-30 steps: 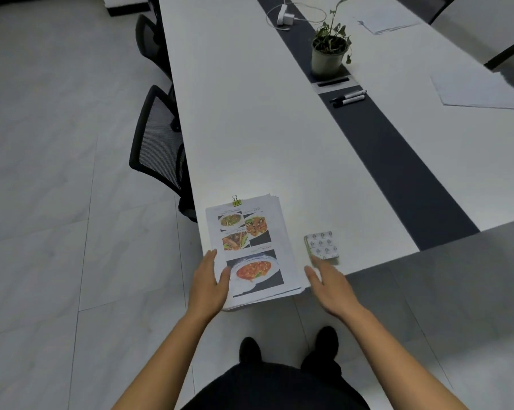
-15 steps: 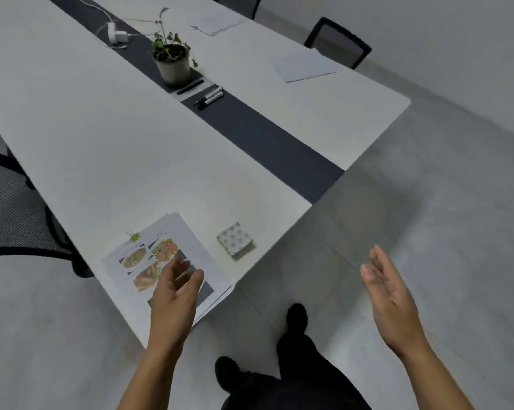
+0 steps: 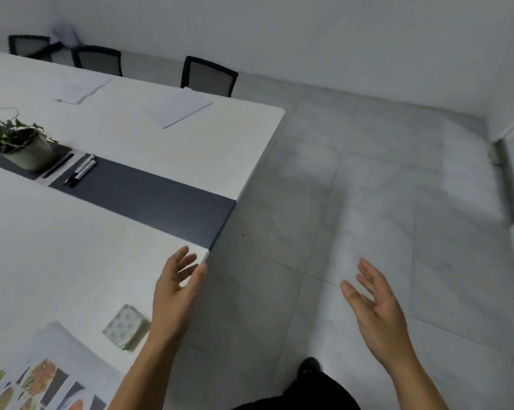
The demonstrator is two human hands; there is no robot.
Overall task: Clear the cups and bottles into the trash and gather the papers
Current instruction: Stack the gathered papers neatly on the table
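While both hands are empty, with fingers straight and spread, the left hand (image 3: 175, 294) sits over the near corner of the long table (image 3: 72, 247); whether it touches the edge cannot be told. The right hand (image 3: 377, 306) is held beyond the table's end, palm turned inward, above pale marbled floor tiles (image 3: 368, 173). On the table's smooth white top, at its near edge, lies a fanned stack of printed papers (image 3: 42, 374) bearing colour food photos, with a small square patterned pad (image 3: 127, 327) just beside it. A matte dark strip (image 3: 161, 202) runs down the table's middle, carrying two capped markers (image 3: 81, 173) and a leafy potted plant (image 3: 22, 146) in a round pale pot. Across the table's far half lie flat white paper sheets (image 3: 178, 109), and black mesh-backed chairs (image 3: 209, 75) stand behind.
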